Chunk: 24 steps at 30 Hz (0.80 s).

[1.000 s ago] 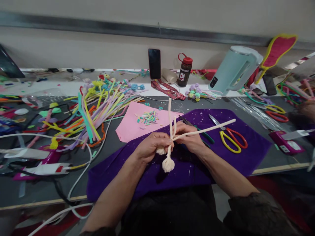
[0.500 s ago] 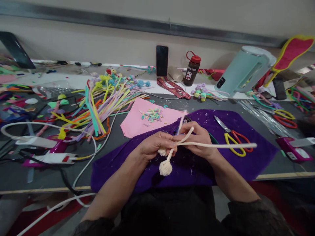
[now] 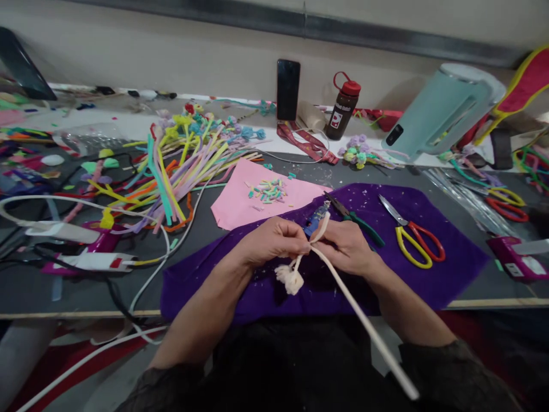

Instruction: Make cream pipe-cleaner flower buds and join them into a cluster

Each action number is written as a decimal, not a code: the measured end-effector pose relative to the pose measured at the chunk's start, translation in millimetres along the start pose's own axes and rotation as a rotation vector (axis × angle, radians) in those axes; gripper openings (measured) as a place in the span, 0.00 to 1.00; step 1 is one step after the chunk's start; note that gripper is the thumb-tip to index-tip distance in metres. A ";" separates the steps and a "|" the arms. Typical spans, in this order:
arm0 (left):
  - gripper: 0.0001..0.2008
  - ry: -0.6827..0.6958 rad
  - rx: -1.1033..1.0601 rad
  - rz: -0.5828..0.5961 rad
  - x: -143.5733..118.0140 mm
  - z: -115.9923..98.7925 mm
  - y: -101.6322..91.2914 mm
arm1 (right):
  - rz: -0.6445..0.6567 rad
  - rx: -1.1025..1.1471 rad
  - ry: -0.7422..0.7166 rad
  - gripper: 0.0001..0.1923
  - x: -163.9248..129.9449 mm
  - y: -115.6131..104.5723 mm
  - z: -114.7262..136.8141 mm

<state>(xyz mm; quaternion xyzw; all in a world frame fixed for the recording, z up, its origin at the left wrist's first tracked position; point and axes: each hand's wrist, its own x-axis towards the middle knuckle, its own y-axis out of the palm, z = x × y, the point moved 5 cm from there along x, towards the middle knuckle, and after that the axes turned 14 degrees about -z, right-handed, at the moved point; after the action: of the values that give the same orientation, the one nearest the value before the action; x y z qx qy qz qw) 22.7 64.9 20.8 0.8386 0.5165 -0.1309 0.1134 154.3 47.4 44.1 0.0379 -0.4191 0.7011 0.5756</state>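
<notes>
Over the purple cloth [image 3: 454, 257], my left hand [image 3: 274, 241] pinches cream chenille stems [image 3: 364, 320] at the point where they meet. Small bloom-like ends [image 3: 291, 280] of the same cream material dangle beneath those fingers. My right hand [image 3: 345, 247] is closed close beside it, fingers on the stems at the join; its fingertips are partly hidden. One long stem slants down toward the lower right, and a shorter one curves upward between the hands. Just beyond the hands lie a blue tool [image 3: 315, 220], partly covered, and green-handled pliers [image 3: 364, 226].
Scissors [image 3: 414, 237] with red and yellow handles rest right of my hands. Pink paper [image 3: 227, 203] holds short coloured clippings. Bundled coloured stems [image 3: 180, 177], a white cable [image 3: 150, 280] and magenta glue guns [image 3: 514, 257] lie around. A phone [image 3: 288, 88], bottle [image 3: 343, 109] and kettle [image 3: 441, 111] stand behind.
The long stem has swung from pointing right to slanting down right. The upright stem has dropped lower, and the hanging bloom-like ends have shifted. My view has tilted slightly.
</notes>
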 end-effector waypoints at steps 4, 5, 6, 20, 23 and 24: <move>0.06 0.164 0.243 -0.115 -2.4 -6.4 -4.5 | -0.002 0.302 0.499 0.08 -1.9 15.3 -21.9; 0.06 0.216 0.316 -0.139 -2.8 -8.8 -4.8 | 0.010 0.391 0.619 0.08 -3.7 20.6 -27.5; 0.06 0.280 0.393 -0.161 -3.4 -12.0 -4.5 | 0.024 0.472 0.725 0.07 -5.7 25.6 -32.2; 0.15 0.164 0.248 -0.023 -0.9 -11.6 -6.5 | 0.121 0.751 0.875 0.10 -6.1 22.0 -33.4; 0.16 0.129 0.182 -0.017 2.3 -8.4 -6.5 | 0.218 0.723 0.772 0.13 -5.1 20.5 -32.4; 0.16 0.100 0.159 -0.028 3.2 -6.3 -6.4 | 0.252 0.708 0.750 0.13 -5.5 20.8 -32.4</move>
<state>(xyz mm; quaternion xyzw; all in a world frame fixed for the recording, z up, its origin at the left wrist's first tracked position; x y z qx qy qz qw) 18.9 72.4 25.3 0.8430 0.5212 -0.1313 0.0188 152.5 63.9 8.9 -0.0741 0.0766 0.8289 0.5492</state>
